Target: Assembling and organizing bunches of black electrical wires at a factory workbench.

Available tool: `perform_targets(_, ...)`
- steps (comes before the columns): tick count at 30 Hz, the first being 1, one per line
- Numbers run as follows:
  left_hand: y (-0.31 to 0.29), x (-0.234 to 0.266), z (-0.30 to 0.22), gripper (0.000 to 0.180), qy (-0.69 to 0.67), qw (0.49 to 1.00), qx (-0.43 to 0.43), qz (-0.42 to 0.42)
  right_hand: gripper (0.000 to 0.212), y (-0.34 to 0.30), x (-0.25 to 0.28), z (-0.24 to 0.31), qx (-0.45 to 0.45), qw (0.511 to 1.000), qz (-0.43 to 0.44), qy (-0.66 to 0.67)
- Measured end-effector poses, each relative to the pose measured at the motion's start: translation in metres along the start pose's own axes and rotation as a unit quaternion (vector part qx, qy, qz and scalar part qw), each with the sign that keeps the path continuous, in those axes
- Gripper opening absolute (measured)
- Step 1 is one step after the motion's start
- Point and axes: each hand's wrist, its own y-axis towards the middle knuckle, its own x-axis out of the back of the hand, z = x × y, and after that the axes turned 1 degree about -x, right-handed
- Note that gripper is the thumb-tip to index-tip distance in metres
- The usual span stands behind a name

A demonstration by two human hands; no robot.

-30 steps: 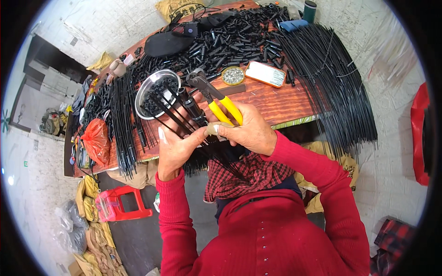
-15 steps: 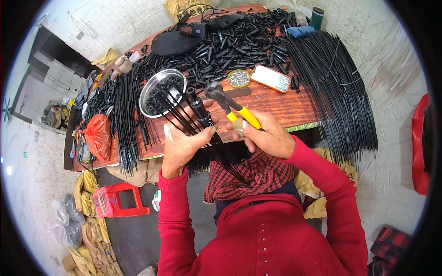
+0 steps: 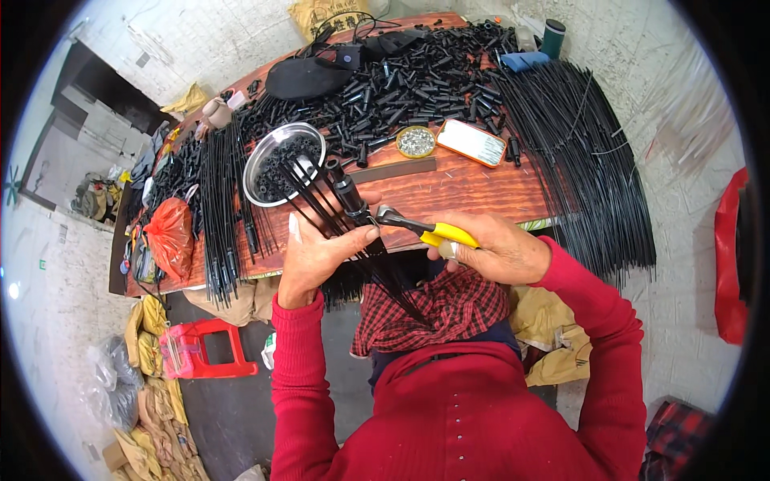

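Nearest is a red ribbed-knit cardigan (image 3: pixel 433 409), with a red-and-black checked cloth (image 3: pixel 449 309) over the lap. Above the cloth, the left hand (image 3: pixel 317 260) holds a fan of thin black rods (image 3: pixel 393 282) and a short black cylindrical fitting (image 3: pixel 349 194), tilted, its ringed end up and away; the thumb presses across them while the other fingers curl behind. The right hand (image 3: pixel 507 248) has its fingers wrapped around yellow-handled metal pliers (image 3: pixel 453 233), a beige wrap on the thumb. The pliers' dark head meets the lower end of the fitting; whether its jaws are closed there is too small to tell.

Beyond lies the red-brown wood-grained worktop (image 3: pixel 481 196). On it, left of centre, a round shiny metal bowl (image 3: pixel 247 172) contains small black pieces. Further along are a flat brown strip (image 3: pixel 397 169), a round yellow-rimmed tin (image 3: pixel 416 156) of silvery bits and, just beside it, an orange-rimmed rectangular tin (image 3: pixel 464 157). Long black rods spread at right; a heap of black tubular fittings (image 3: pixel 425 80) fills the far part.
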Motion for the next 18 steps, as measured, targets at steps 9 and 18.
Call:
perform_targets(9, 0.005, -0.003, 0.008, 0.034, -0.033, 0.999, 0.011, 0.001, 0.019, 0.004, 0.016, 0.005, 0.097, 0.966, -0.022, -0.237)
perform_targets(18, 0.008, -0.004, 0.008, 0.031, -0.028, 1.000, 0.001, 0.008, 0.022, 0.006, 0.023, 0.011, 0.072, 0.976, 0.031, -0.205)
